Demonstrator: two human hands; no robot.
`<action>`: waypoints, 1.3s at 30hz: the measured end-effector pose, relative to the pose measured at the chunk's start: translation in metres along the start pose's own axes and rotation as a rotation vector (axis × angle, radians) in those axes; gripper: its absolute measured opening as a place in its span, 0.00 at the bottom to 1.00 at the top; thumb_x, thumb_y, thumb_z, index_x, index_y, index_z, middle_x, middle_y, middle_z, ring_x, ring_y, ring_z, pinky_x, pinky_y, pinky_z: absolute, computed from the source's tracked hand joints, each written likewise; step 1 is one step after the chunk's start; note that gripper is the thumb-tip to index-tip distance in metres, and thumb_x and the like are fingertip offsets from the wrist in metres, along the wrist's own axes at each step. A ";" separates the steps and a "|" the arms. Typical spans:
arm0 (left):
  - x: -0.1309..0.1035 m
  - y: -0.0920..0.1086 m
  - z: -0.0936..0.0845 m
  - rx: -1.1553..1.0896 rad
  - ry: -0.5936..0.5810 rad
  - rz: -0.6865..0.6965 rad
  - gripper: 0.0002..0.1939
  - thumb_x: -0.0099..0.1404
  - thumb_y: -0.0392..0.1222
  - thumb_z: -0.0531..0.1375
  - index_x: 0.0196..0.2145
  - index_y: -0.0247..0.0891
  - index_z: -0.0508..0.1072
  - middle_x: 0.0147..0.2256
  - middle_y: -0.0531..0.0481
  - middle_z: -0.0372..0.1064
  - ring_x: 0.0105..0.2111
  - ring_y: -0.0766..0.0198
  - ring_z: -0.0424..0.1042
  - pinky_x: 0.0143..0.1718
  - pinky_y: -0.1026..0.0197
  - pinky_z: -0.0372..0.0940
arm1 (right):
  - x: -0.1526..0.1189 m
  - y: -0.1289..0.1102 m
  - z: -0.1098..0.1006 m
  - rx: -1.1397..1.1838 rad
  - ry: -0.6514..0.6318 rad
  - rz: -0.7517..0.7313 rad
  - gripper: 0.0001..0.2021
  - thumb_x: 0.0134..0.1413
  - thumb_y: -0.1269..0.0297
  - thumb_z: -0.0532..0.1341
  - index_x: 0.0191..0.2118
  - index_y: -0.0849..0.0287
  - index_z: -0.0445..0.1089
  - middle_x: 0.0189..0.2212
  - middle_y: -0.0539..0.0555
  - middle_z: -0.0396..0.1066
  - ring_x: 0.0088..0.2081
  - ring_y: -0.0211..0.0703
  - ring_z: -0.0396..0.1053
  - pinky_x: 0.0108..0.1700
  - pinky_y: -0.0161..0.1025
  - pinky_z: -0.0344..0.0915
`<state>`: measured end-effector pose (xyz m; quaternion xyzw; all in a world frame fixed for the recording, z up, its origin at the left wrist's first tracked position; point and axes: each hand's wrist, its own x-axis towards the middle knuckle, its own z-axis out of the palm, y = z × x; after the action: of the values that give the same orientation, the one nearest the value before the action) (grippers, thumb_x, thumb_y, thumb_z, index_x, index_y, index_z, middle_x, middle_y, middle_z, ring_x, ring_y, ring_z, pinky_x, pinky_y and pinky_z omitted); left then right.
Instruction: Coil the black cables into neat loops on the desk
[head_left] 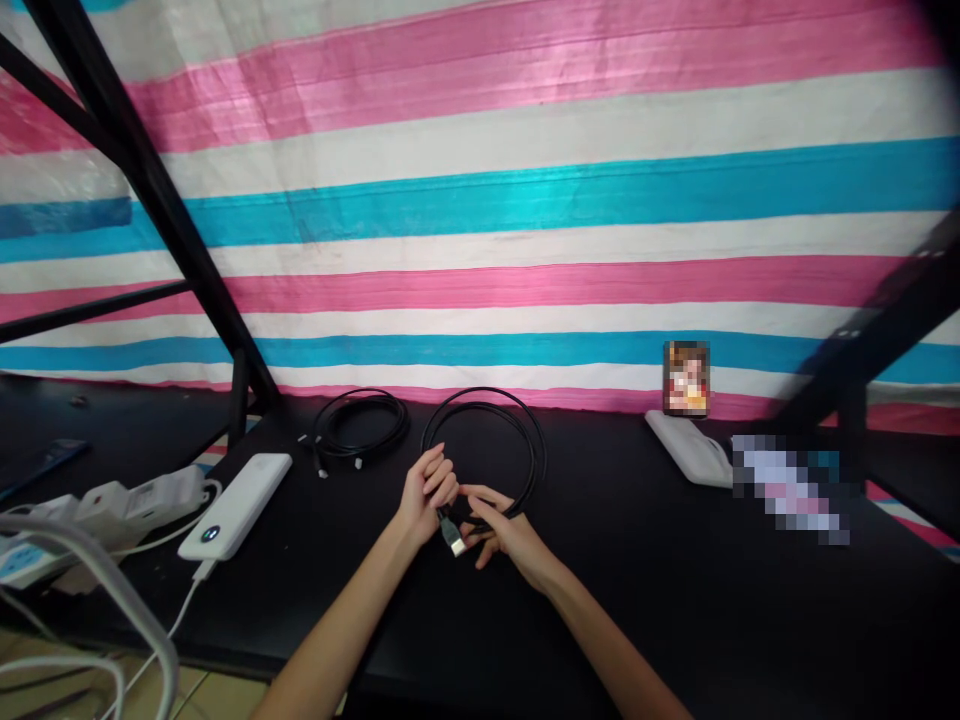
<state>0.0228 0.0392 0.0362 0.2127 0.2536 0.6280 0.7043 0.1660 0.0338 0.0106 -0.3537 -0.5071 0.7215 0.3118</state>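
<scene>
A black HDMI cable [541,440] is gathered into loose loops that rise from my hands over the black table. My left hand [429,488] has its fingers curled around the cable near one end. Below those fingers the HDMI plug [453,537] pokes out, its metal tip pointing down toward me. On the lower right of the loops, my right hand [514,535] grips the cable between thumb and fingers, with the lower fingers partly spread beside the plug. Part of the cable is hidden behind both hands.
Another coiled black cable [364,425] lies to the left at the back. A white power bank [236,507] and a power strip [112,515] with plugs are farther left. At right sit a pale device [690,450] and a small picture box [686,380]. Black metal posts [169,210] flank the striped sheet [487,230].
</scene>
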 end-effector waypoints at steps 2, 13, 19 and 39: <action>-0.002 0.001 0.006 0.069 0.001 0.008 0.27 0.59 0.44 0.57 0.13 0.40 0.44 0.10 0.60 0.42 0.12 0.73 0.54 0.19 0.67 0.56 | -0.003 -0.002 0.000 0.037 -0.014 -0.002 0.23 0.51 0.52 0.58 0.52 0.56 0.63 0.26 0.52 0.71 0.27 0.41 0.73 0.18 0.29 0.66; 0.002 -0.001 0.008 -0.183 0.061 0.048 0.26 0.58 0.48 0.60 0.14 0.39 0.48 0.13 0.59 0.40 0.21 0.71 0.58 0.31 0.67 0.62 | -0.007 -0.007 0.002 0.184 -0.210 0.113 0.21 0.51 0.52 0.57 0.48 0.57 0.65 0.38 0.58 0.68 0.37 0.48 0.72 0.21 0.35 0.69; -0.005 0.001 0.016 -0.128 0.007 -0.008 0.26 0.58 0.52 0.59 0.14 0.38 0.50 0.13 0.59 0.42 0.22 0.70 0.60 0.33 0.67 0.62 | -0.005 -0.008 -0.004 0.152 -0.147 0.127 0.20 0.51 0.56 0.55 0.49 0.59 0.65 0.27 0.53 0.69 0.24 0.42 0.73 0.20 0.32 0.67; -0.006 -0.001 0.015 0.549 0.089 0.183 0.17 0.58 0.51 0.58 0.40 0.36 0.65 0.15 0.59 0.59 0.23 0.66 0.67 0.29 0.66 0.59 | 0.001 -0.025 -0.039 -0.081 0.531 -0.253 0.21 0.52 0.50 0.52 0.41 0.62 0.69 0.08 0.40 0.54 0.07 0.32 0.54 0.09 0.28 0.45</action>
<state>0.0321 0.0330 0.0483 0.3895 0.4245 0.6055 0.5491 0.2000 0.0612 0.0248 -0.4762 -0.4761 0.5382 0.5069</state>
